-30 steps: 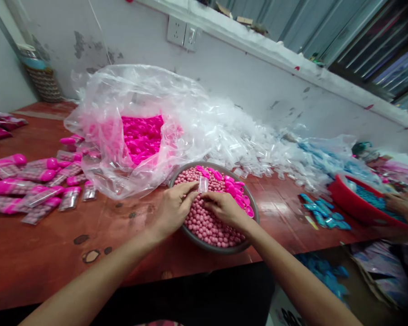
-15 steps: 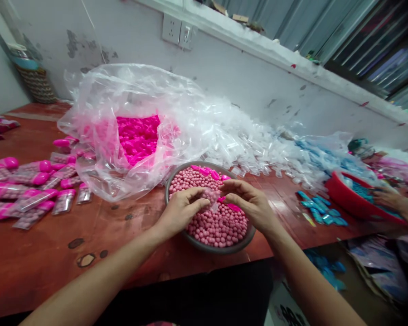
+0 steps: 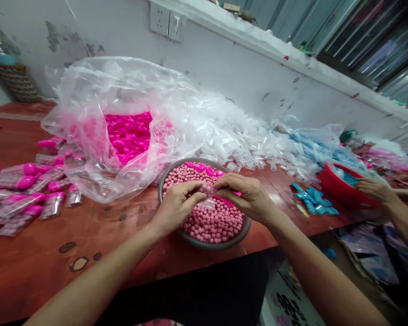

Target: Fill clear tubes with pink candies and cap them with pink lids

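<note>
My left hand (image 3: pixel 177 203) pinches a small clear plastic container (image 3: pixel 206 188) with pink beads in it, above a dark bowl (image 3: pixel 204 245). My right hand (image 3: pixel 245 194) has its fingertips together at the container's right end; what they hold there is hidden. Below them, pink beads (image 3: pixel 212 226) fill the bowl, with several bright pink caps (image 3: pixel 204 169) lying on top toward the back. A clear, flat piece of plastic (image 3: pixel 207 204) shows just under the container.
Filled, pink-capped containers (image 3: pixel 52 205) lie at left. Behind the bowl are a clear bag (image 3: pixel 88 181) of pink caps and a heap of clear empties (image 3: pixel 238 140). At right, another person's hand (image 3: pixel 374 189) is at a red basin (image 3: pixel 336 188), near blue-capped packs (image 3: pixel 314 199).
My right hand has closed in, its fingertips now meeting at the container's end. The view has shifted slightly right. The other person's hand has come out to the red basin's rim.
</note>
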{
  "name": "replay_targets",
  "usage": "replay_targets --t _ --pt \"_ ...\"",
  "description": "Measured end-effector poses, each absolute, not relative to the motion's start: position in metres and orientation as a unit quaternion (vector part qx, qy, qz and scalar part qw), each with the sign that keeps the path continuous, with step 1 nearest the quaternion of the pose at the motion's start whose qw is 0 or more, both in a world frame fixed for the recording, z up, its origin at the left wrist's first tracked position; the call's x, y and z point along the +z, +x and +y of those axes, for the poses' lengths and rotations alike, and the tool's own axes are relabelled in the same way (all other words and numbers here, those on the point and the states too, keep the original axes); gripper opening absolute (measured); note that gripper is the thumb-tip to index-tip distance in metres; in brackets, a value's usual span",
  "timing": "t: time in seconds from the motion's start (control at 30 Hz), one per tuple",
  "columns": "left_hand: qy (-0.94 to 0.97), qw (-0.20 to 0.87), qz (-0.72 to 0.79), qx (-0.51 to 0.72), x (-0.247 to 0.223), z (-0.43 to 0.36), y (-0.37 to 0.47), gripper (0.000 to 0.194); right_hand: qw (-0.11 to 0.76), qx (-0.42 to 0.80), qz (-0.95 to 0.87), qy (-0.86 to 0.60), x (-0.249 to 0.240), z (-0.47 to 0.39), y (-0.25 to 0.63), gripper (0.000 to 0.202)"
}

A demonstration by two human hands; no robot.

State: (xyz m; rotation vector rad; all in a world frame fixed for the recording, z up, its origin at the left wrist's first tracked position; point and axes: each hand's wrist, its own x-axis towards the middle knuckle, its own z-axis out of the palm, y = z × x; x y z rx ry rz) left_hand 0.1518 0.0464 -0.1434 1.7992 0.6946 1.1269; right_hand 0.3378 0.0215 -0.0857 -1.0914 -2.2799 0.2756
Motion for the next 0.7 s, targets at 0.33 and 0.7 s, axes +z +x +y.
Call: replay_targets --t 0.33,0.7 --pt "0.657 0.467 0.328 0.493 -0.147 0.052 0.139 0.017 0.182 0.111 -0.803 -0.556 -0.111 0.025 0.359 0.018" --pt "0.602 0.548 0.306 0.494 -0.167 0.042 0.145 0.024 0.001 -0.184 -0.834 -0.521 -0.158 0.034 0.359 0.028"
